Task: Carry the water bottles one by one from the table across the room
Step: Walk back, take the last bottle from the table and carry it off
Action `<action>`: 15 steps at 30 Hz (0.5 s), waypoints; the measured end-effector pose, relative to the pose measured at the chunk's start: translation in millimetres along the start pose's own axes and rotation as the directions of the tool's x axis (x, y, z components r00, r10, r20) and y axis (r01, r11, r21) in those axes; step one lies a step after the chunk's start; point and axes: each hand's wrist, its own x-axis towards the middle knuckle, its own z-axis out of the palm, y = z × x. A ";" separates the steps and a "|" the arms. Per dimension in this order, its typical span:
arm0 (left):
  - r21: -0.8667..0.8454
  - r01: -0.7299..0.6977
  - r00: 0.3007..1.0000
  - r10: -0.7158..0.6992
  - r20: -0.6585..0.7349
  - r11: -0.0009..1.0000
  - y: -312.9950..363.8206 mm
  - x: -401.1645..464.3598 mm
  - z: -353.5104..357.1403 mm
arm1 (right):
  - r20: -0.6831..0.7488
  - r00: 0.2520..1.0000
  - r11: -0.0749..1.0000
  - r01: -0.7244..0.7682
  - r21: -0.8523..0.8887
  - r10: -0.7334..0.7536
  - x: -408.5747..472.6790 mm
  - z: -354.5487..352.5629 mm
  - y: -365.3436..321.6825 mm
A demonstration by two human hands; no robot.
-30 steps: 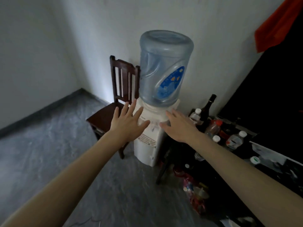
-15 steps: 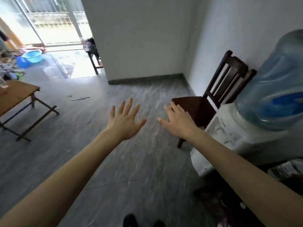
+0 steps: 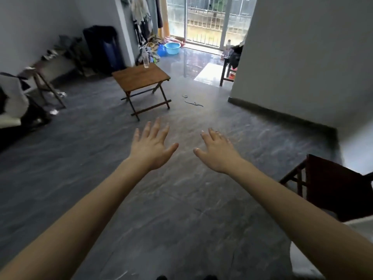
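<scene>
Left grip (image 3: 150,146) wide, empty | right grip (image 3: 217,151) wide, empty | bottle (image 3: 145,60) on table (image 3: 139,77)

Bare forearms, no sleeves; hands (image 3: 150,147) ungloved; dark shoe tips (image 3: 161,277) at bottom edge.

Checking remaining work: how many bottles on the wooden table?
1: a clear bottle stands upright at the far edge of the folding table. Both hands are empty.
</scene>
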 end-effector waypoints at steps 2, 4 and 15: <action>-0.013 0.056 0.998 -0.056 0.013 0.998 -32.7 -13.3 2.6 | 0.020 0.998 0.998 0.052 -0.027 -0.051 3.3 11.1 -33.4; -0.019 0.103 0.994 -0.102 0.025 0.995 -60.5 -25.1 5.6 | 0.038 0.994 0.994 0.099 -0.040 -0.098 6.0 19.4 -60.9; -0.101 0.261 0.965 -0.262 0.003 0.960 -148.9 -63.3 6.9 | 0.103 0.953 0.949 0.296 -0.109 -0.286 29.8 43.0 -150.9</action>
